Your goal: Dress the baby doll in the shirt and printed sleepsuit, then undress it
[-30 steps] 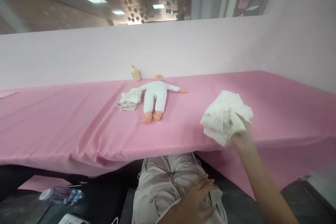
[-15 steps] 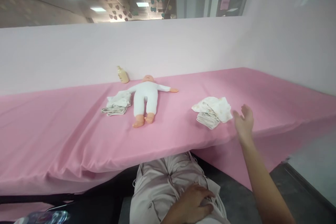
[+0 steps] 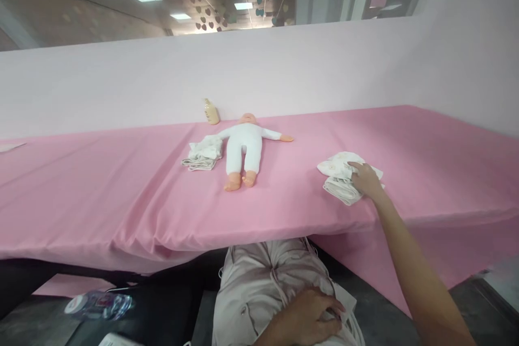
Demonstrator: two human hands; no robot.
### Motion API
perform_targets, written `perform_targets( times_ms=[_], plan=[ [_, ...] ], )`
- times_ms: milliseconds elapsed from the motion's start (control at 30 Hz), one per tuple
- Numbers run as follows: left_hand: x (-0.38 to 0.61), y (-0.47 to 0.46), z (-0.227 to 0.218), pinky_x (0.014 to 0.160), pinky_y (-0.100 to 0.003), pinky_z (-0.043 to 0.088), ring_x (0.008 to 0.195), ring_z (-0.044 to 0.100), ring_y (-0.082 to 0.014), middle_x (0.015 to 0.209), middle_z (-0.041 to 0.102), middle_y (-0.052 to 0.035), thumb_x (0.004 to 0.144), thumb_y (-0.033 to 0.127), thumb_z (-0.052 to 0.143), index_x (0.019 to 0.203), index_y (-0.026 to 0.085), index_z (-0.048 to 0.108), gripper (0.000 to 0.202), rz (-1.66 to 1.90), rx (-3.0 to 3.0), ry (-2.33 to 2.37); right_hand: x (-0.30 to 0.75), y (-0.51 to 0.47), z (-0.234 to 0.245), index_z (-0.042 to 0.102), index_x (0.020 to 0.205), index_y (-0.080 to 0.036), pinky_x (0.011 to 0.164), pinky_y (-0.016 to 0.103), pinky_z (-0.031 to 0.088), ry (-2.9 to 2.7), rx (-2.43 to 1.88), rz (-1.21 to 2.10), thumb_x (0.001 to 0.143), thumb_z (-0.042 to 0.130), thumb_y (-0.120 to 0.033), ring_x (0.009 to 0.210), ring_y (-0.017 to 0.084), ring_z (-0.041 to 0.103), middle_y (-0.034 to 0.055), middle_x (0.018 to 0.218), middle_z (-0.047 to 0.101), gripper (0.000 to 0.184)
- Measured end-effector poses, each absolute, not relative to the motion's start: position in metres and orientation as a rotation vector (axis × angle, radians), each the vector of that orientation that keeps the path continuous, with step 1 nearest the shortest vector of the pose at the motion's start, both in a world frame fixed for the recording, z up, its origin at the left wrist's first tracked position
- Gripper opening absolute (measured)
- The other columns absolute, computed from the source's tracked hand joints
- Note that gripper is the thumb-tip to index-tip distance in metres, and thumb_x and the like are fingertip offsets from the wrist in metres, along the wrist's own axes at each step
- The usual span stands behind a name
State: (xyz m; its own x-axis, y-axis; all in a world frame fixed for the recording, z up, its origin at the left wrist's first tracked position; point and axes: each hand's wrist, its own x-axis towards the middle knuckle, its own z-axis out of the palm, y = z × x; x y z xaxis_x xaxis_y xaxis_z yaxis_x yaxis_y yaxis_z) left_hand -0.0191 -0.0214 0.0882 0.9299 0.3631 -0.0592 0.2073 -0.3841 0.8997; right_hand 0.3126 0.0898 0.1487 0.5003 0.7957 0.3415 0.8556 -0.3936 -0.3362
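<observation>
My right hand [image 3: 367, 179] is on the white patterned cloth [image 3: 340, 165] at the right of the table, its fingers closed on the fabric. Under that cloth lies a folded pale cloth [image 3: 343, 189]. My left hand [image 3: 310, 313] rests on my lap with fingers loosely spread, holding nothing. A baby doll [image 3: 244, 146] in a white suit lies on its back mid-table, arms out, feet towards me. Beside its arm, on the left, sits a second pile of folded cloths [image 3: 205, 152]. Behind that pile stands a cream bottle [image 3: 211, 112] by the wall.
A pink cloth [image 3: 284, 194] covers the long table and hangs over its front edge. Below at the left, a clear plastic bottle [image 3: 101, 305] lies on a black seat [image 3: 162, 303]. A white wall [image 3: 284, 70] with a window above runs behind the table.
My right hand has moved left from beside the cloth pile onto the white patterned cloth. The view has turned left, showing more of the plastic bottle. My left hand stays on my lap.
</observation>
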Motion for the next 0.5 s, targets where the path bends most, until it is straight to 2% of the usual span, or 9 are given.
perform_targets(
  times_ms=[100, 200, 267, 333, 433, 500],
  plan=[
    [-0.023, -0.022, 0.097, 0.088, -0.027, 0.043, 0.1, 0.063, -0.0194, 0.104, 0.069, -0.0035, 0.077, 0.032, 0.047, 0.112, 0.031, 0.063, 0.039, 0.204, 1.967, 0.443, 0.321, 0.091, 0.15, 0.056, 0.122, -0.008, 0.087, 0.035, 0.044, -1.403, -2.301, -0.189, 0.071, 0.04, -0.008, 0.1, 0.027, 0.058, 0.0194, 0.109, 0.059, 0.053],
    [-0.025, -0.023, 0.102, 0.086, -0.026, 0.044, 0.097, 0.064, -0.0179, 0.1, 0.07, 0.0006, 0.076, 0.03, 0.046, 0.109, 0.037, 0.064, 0.038, 0.217, 1.959, 0.487, 0.335, 0.09, 0.155, 0.056, 0.121, -0.007, 0.083, 0.034, 0.044, -1.432, -2.331, -0.18, 0.067, 0.042, -0.005, 0.096, 0.026, 0.059, 0.0181, 0.106, 0.062, 0.056],
    [-0.023, -0.022, 0.093, 0.088, -0.026, 0.043, 0.098, 0.064, -0.0177, 0.1, 0.07, 0.0012, 0.076, 0.029, 0.047, 0.109, 0.038, 0.064, 0.038, 0.218, 1.942, 0.5, 0.344, 0.089, 0.163, 0.06, 0.117, -0.01, 0.079, 0.034, 0.045, -1.421, -2.363, -0.194, 0.066, 0.045, -0.006, 0.092, 0.026, 0.06, 0.0168, 0.104, 0.063, 0.053],
    [-0.017, -0.02, 0.072, 0.089, -0.027, 0.043, 0.097, 0.064, -0.0195, 0.099, 0.071, 0.0002, 0.074, 0.032, 0.05, 0.106, 0.038, 0.066, 0.036, 0.187, 1.91, 0.491, 0.348, 0.092, 0.177, 0.064, 0.11, -0.013, 0.079, 0.038, 0.043, -1.371, -2.405, -0.25, 0.072, 0.046, -0.011, 0.09, 0.027, 0.059, 0.0175, 0.103, 0.064, 0.043],
    [-0.009, -0.014, 0.041, 0.084, -0.031, 0.047, 0.09, 0.067, -0.0236, 0.087, 0.073, -0.0008, 0.071, 0.046, 0.055, 0.094, 0.04, 0.071, 0.028, 0.106, 1.831, 0.48, 0.339, 0.107, 0.217, 0.065, 0.105, -0.015, 0.086, 0.052, 0.035, -1.288, -2.329, -0.56, 0.083, 0.039, -0.019, 0.091, 0.03, 0.056, 0.0174, 0.099, 0.063, 0.034],
    [-0.01, -0.01, 0.039, 0.08, -0.032, 0.049, 0.087, 0.067, -0.0247, 0.085, 0.072, -0.0019, 0.069, 0.056, 0.055, 0.087, 0.039, 0.072, 0.03, 0.139, 1.748, 0.451, 0.32, 0.123, 0.253, 0.064, 0.105, -0.015, 0.093, 0.053, 0.029, -1.293, -2.079, -0.844, 0.086, 0.038, -0.02, 0.094, 0.027, 0.054, 0.0145, 0.097, 0.062, 0.032]
  ],
)
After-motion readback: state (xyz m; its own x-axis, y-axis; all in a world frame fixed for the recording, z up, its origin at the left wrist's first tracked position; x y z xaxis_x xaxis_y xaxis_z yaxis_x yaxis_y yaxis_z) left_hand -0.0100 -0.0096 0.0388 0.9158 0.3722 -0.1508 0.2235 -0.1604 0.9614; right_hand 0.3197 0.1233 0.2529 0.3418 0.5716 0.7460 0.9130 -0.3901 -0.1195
